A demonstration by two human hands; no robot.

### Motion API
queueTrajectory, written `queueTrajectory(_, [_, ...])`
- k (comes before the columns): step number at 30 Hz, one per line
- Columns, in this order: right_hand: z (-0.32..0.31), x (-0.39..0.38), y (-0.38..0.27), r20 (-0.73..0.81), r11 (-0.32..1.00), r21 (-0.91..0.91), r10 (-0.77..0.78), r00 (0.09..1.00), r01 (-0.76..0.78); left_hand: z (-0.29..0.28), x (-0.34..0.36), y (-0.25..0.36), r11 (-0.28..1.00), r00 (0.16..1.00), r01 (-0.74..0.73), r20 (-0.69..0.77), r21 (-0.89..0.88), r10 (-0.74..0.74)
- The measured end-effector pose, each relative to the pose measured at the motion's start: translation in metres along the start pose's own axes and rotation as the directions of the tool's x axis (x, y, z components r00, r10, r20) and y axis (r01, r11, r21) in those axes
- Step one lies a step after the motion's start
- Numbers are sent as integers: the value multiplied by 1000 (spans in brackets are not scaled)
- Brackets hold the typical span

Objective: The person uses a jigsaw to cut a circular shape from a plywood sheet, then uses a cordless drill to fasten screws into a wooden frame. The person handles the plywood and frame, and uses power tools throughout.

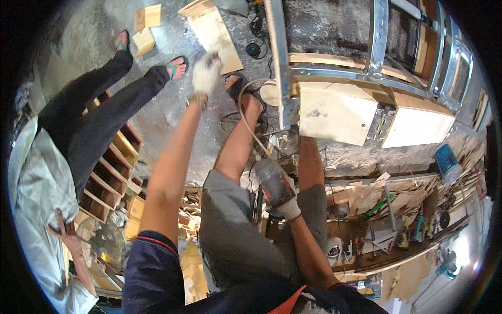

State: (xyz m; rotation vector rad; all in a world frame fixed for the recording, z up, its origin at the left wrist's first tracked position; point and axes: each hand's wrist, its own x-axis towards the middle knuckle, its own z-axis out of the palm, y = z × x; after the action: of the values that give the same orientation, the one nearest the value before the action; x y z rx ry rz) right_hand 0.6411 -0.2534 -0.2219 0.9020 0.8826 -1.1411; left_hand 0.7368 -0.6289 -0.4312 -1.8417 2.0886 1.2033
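My right hand (286, 207), in a pale knitted work glove, is closed around a clear plastic bottle (272, 178) with a dark red and black label, held tilted over my lap. A thin, pale flexible tube (250, 123) rises from the bottle's neck and curves toward the metal frame. My left arm reaches forward, and my left hand (206, 74), also gloved, is closed beside a pale wooden board (214, 37) on the floor. A small dark bit shows at its fingertips, too blurred to name.
To the right stands a metal frame (376, 36) with hinged pale wood panels (337, 112) on its near side. Another person (68, 131) is at the left, beside a wooden compartment rack (112, 167). Hand tools lie in a trough (374, 243); a blue can (447, 161) stands at right.
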Motion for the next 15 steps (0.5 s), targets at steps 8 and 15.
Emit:
queueTrajectory(8, [28, 3, -61, 85, 697, -687, -208, 975, 208, 57, 249, 17, 820, 953, -300, 109, 487, 284])
queueTrajectory(15, [42, -11, -90, 331, 145, -919, -223, 917, 367, 78, 239, 15, 785, 963, -270, 158, 558, 219])
